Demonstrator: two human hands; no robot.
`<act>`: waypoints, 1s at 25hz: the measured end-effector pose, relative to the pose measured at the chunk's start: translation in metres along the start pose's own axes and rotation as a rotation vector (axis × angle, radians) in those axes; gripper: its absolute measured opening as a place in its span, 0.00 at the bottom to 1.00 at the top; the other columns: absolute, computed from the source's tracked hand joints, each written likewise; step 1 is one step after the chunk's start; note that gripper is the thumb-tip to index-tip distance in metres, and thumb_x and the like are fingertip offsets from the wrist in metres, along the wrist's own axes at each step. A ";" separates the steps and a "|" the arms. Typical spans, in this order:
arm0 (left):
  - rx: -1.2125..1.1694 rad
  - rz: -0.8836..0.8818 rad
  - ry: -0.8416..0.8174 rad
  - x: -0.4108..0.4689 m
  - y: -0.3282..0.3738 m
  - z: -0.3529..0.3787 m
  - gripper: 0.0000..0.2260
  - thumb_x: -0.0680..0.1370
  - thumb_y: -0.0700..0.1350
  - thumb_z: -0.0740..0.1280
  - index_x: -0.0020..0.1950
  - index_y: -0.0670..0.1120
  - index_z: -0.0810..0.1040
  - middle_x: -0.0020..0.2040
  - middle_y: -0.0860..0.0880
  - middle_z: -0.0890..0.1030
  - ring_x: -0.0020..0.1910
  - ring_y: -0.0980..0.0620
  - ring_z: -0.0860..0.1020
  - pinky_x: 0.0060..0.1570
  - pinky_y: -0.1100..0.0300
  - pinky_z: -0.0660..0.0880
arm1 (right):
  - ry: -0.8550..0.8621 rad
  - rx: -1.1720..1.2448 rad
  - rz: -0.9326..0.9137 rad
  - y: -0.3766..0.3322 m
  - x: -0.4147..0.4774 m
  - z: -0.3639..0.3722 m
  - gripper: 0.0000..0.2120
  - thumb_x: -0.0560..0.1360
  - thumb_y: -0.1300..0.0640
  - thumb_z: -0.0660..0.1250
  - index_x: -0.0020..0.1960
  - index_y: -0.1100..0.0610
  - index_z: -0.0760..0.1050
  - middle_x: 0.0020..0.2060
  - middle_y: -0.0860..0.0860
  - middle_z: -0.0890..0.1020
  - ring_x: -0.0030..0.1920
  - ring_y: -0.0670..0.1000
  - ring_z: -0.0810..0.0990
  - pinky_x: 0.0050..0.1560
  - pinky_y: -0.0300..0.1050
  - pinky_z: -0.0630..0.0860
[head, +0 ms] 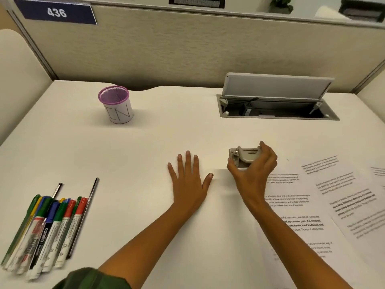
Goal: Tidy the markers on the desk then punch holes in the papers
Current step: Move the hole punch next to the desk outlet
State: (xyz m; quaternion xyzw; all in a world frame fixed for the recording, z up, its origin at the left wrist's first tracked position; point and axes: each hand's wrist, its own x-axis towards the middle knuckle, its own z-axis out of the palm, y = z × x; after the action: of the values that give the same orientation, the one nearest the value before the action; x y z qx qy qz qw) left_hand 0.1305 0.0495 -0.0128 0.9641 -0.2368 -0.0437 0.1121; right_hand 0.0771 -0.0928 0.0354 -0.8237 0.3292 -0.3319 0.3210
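Note:
Several markers with green, blue, red and yellow caps lie side by side at the desk's front left, along with two thin dark pens. A purple-rimmed mesh pen cup stands upright at the back left, holding nothing that I can see. My right hand grips a grey hole punch from above, at the left edge of the printed papers. My left hand rests flat on the bare desk with its fingers spread, left of the punch.
An open cable hatch with a raised lid sits in the desk at the back right. A beige partition wall closes off the far edge. More printed sheets overlap toward the right edge.

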 end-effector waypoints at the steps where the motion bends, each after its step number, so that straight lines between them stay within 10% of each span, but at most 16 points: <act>1: 0.030 -0.001 0.008 0.001 0.002 0.002 0.34 0.78 0.65 0.43 0.78 0.47 0.44 0.79 0.45 0.41 0.77 0.42 0.38 0.72 0.38 0.37 | 0.003 0.005 -0.004 0.002 0.017 0.002 0.44 0.63 0.52 0.78 0.71 0.60 0.58 0.67 0.58 0.64 0.65 0.55 0.63 0.61 0.45 0.70; 25: 0.053 -0.020 0.090 0.001 0.002 0.010 0.31 0.79 0.62 0.43 0.78 0.48 0.49 0.79 0.48 0.48 0.78 0.45 0.45 0.74 0.41 0.47 | -0.120 -0.177 0.091 0.056 0.175 0.110 0.43 0.66 0.43 0.74 0.71 0.61 0.60 0.68 0.58 0.67 0.67 0.57 0.66 0.67 0.51 0.67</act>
State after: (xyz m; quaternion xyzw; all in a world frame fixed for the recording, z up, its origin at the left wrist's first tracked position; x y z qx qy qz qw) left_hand 0.1296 0.0454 -0.0223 0.9701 -0.2228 0.0048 0.0965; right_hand 0.2403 -0.2228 -0.0106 -0.8514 0.3744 -0.2368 0.2809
